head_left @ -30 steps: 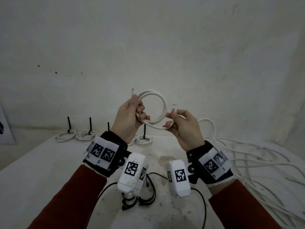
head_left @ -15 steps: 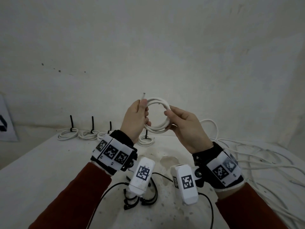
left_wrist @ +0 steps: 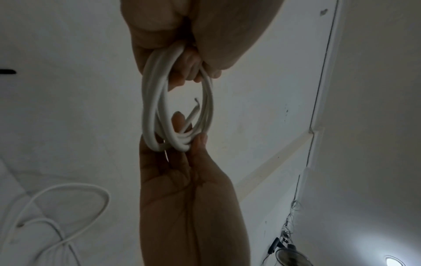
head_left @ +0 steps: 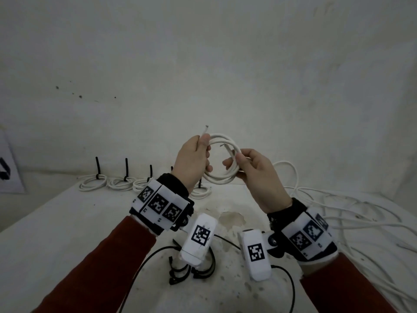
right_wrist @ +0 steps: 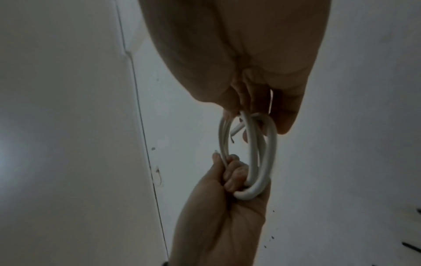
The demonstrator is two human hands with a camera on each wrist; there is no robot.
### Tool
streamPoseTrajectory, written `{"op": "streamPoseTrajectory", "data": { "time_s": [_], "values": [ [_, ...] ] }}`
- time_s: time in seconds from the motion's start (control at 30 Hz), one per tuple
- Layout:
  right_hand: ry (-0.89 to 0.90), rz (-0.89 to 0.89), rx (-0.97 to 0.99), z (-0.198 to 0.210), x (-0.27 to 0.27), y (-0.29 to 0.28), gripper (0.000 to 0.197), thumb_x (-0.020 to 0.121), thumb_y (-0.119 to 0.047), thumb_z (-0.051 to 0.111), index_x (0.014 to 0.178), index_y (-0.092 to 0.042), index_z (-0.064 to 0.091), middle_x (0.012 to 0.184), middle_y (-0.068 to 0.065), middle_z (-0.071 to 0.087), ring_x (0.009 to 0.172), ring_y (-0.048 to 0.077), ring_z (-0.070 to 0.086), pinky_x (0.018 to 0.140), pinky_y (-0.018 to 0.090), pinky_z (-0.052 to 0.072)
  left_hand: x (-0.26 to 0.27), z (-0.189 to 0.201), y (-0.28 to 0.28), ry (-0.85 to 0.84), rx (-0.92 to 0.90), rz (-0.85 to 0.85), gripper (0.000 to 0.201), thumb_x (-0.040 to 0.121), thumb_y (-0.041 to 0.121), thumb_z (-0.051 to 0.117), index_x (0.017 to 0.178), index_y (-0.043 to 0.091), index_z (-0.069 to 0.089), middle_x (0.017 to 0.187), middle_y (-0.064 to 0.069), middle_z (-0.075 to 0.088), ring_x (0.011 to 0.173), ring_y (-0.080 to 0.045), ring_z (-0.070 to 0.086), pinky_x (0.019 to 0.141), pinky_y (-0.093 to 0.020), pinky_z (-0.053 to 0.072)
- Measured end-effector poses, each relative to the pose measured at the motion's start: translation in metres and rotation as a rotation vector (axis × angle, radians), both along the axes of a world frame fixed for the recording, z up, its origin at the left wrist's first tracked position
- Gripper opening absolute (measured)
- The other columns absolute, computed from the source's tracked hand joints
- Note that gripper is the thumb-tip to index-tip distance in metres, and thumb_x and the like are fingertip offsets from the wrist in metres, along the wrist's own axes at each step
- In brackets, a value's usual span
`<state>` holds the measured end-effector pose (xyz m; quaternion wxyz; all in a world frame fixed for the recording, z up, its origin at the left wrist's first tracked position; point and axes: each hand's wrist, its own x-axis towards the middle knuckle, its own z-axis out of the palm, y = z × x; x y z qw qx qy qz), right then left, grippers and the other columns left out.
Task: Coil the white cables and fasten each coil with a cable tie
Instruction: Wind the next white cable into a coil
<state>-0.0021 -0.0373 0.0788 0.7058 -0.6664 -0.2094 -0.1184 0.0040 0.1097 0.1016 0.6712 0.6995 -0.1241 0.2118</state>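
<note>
Bare table (head_left: pixel 56 233) at 8 o'clock; loose cables (head_left: pixel 352 213) crowd 3 o'clock, tied coils (head_left: pixel 117 184) line 11, black ties (head_left: pixel 191 271) at 6.

Head view looks down over both wrists; each wrist view looks closely along its palm, sharing the coil (head_left: pixel 222 162).

My view is dim and grey with bowed, soft edges, while a ceiling lamp (left_wrist: pixel 393 261) glares behind my backlit, slightly blurred wrist views.

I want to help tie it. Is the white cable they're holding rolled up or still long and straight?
Rolled up. The round white cable coil hangs in loops between the left hand and right hand, with no tie on it yet.
</note>
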Motion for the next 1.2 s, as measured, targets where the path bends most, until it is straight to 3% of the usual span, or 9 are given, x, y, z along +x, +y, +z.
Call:
{"op": "streamPoseTrajectory", "data": {
  "time_s": [0.2,0.27,0.37,0.5,0.7,0.83,0.97,1.03,1.2],
  "values": [
    [0.148,0.172,0.342,-0.002,0.002,0.005,0.026,0.102,-0.015,0.039,0.095,-0.006,0.062,0.078,0.003,0.061,0.065,0.011,0.053,0.064,0.021,0.047,-0.001,-0.003,-0.008,0.017,-0.072,-0.036,0.034,0.102,0.031,0.035,0.075,0.012,0.043,0.056,0.007,0.034,0.040,-0.005,0.033,0.045,-0.021,0.039],
    [0.217,0.267,0.504,-0.002,0.001,0.006,0.027,0.102,-0.016,0.038,0.099,-0.004,0.061,0.076,0.003,0.059,0.065,0.013,0.051,0.066,0.023,0.046,-0.002,-0.006,-0.010,0.042,-0.088,-0.062,0.034,0.102,0.031,0.034,0.075,0.012,0.042,0.056,0.006,0.034,0.040,-0.006,0.034,0.046,-0.022,0.041],
    [0.307,0.247,0.588,-0.004,0.004,0.007,0.028,0.103,-0.016,0.036,0.097,-0.004,0.060,0.073,0.002,0.059,0.059,0.012,0.050,0.062,0.023,0.044,-0.004,-0.016,-0.013,0.070,-0.037,-0.094,0.031,0.102,0.030,0.036,0.077,0.012,0.040,0.057,0.005,0.035,0.044,-0.007,0.036,0.052,-0.023,0.045],
    [0.329,0.135,0.524,-0.013,0.007,0.011,0.025,0.103,-0.015,0.038,0.094,-0.003,0.058,0.069,0.004,0.060,0.052,0.012,0.050,0.054,0.024,0.046,-0.008,-0.027,-0.011,0.142,-0.056,-0.189,0.033,0.102,0.032,0.033,0.077,0.012,0.039,0.055,0.005,0.030,0.046,-0.010,0.032,0.056,-0.025,0.046],
    [0.250,-0.069,0.176,-0.023,0.002,0.016,0.035,0.101,-0.032,0.044,0.116,-0.002,0.053,0.094,0.006,0.073,0.071,0.014,0.060,0.069,0.034,0.055,-0.005,-0.034,-0.007,0.186,-0.205,-0.231,0.037,0.103,0.032,0.031,0.075,0.010,0.040,0.046,0.008,0.029,0.041,-0.010,0.030,0.056,-0.028,0.042],
    [0.303,0.008,0.255,-0.019,-0.002,0.012,0.037,0.099,-0.031,0.049,0.120,-0.001,0.049,0.104,0.008,0.072,0.076,0.019,0.064,0.068,0.033,0.059,-0.003,-0.034,-0.006,0.173,-0.320,-0.178,0.037,0.102,0.031,0.033,0.072,0.011,0.039,0.046,0.008,0.027,0.038,-0.007,0.027,0.045,-0.022,0.040],
    [0.276,-0.007,0.316,-0.019,-0.005,0.008,0.040,0.085,-0.013,0.070,0.119,-0.006,0.050,0.104,0.018,0.064,0.089,0.025,0.068,0.081,0.039,0.058,0.002,-0.030,-0.005,0.180,-0.398,-0.151,0.040,0.103,0.033,0.031,0.071,0.011,0.040,0.043,0.009,0.025,0.036,-0.007,0.025,0.044,-0.023,0.039],
    [0.230,-0.074,0.274,-0.021,-0.006,0.008,0.042,0.081,-0.007,0.074,0.117,-0.004,0.054,0.103,0.020,0.065,0.085,0.024,0.069,0.078,0.036,0.059,0.002,-0.029,-0.009,0.197,-0.398,-0.170,0.041,0.103,0.034,0.030,0.071,0.011,0.040,0.042,0.009,0.025,0.035,-0.007,0.024,0.044,-0.024,0.039],
    [0.171,-0.139,0.332,-0.022,-0.005,0.006,0.030,0.087,-0.013,0.069,0.110,0.004,0.062,0.088,0.021,0.069,0.073,0.027,0.071,0.064,0.032,0.059,0.001,-0.027,-0.013,0.293,-0.471,-0.289,0.040,0.103,0.032,0.024,0.074,0.010,0.041,0.039,0.006,0.024,0.032,-0.008,0.020,0.041,-0.023,0.035]
  ]
}}
